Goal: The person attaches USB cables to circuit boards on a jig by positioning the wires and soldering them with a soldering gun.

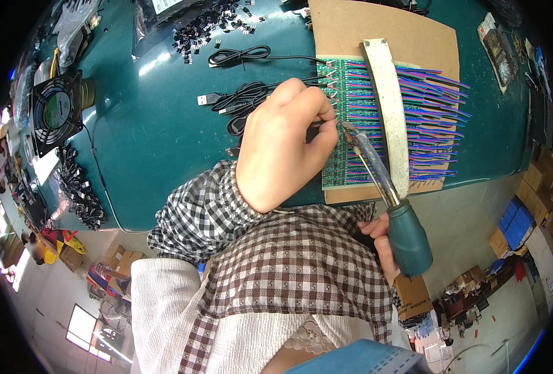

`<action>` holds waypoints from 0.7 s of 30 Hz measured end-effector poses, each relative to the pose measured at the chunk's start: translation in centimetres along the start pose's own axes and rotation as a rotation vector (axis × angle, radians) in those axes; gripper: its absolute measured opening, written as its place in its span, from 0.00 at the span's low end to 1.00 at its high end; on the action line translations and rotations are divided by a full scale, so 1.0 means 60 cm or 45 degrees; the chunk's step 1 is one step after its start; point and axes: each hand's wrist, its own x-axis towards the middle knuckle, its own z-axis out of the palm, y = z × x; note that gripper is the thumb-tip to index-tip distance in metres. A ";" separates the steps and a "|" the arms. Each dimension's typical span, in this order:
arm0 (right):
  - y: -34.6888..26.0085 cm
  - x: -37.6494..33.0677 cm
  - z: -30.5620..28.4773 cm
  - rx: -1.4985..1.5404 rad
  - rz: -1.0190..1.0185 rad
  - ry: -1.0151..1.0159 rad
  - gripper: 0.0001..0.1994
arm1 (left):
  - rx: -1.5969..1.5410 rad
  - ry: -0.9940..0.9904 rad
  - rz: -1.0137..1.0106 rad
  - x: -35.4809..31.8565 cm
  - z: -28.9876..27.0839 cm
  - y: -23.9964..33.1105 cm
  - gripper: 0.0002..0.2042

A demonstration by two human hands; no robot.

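Observation:
Thumb and fingertips of my left hand (pixel 286 146) are pinched together at the left edge of a panel of green circuit boards (pixel 334 165). A dark cable shows in part between those fingers; most of it is hidden under the hand. My right hand (pixel 381 240) grips the green handle of a soldering iron (pixel 408 240), whose tip points up and left onto the boards, close to my left fingertips. Several blue, red and black wires (pixel 432 118) run rightward from the panel. Across them lies a pale, worn metal bar (pixel 386 112).
Brown cardboard (pixel 385 28) lies beneath the panel on the green table (pixel 145 137). Coiled black USB cables (pixel 245 93) are left of the boards. Small black connectors (pixel 208 31) are heaped at the back. A fan (pixel 57 112) and bundled cables (pixel 80 190) are at the left.

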 end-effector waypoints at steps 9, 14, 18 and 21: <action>-0.011 -0.004 -0.016 -0.098 -0.041 -0.230 0.14 | -0.008 0.001 0.006 0.000 0.000 0.000 0.07; -0.009 0.001 -0.015 -0.072 -0.078 -0.237 0.15 | -0.002 0.012 0.010 0.001 0.000 0.000 0.07; -0.005 -0.001 -0.016 -0.051 -0.101 -0.214 0.17 | -0.020 0.030 0.027 -0.005 0.004 -0.006 0.07; 0.006 -0.003 -0.009 0.105 -0.134 -0.039 0.20 | -0.014 0.043 0.027 -0.006 0.006 -0.009 0.06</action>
